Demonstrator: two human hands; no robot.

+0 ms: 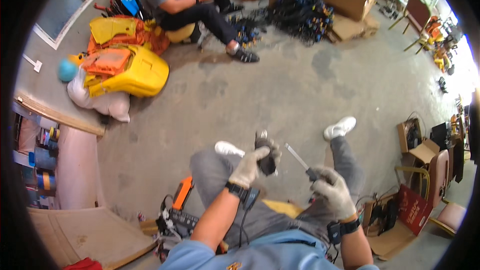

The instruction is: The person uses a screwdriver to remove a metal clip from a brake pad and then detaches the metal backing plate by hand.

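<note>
Screwdriver [300, 162] and dark part [268, 165] occupy separate hands [334, 192].

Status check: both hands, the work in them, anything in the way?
Left hand gripping dark part. Right hand holding screwdriver, tip apart from the part. Nothing visible between them.

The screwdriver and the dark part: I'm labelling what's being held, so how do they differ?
The screwdriver is slim, with pale metal showing beyond the right hand; the dark part, in the left hand, is thicker and mostly black. The screwdriver slants toward the picture's upper left, while the dark part runs closer to the picture's vertical. Both are held in gloved hands.
</note>
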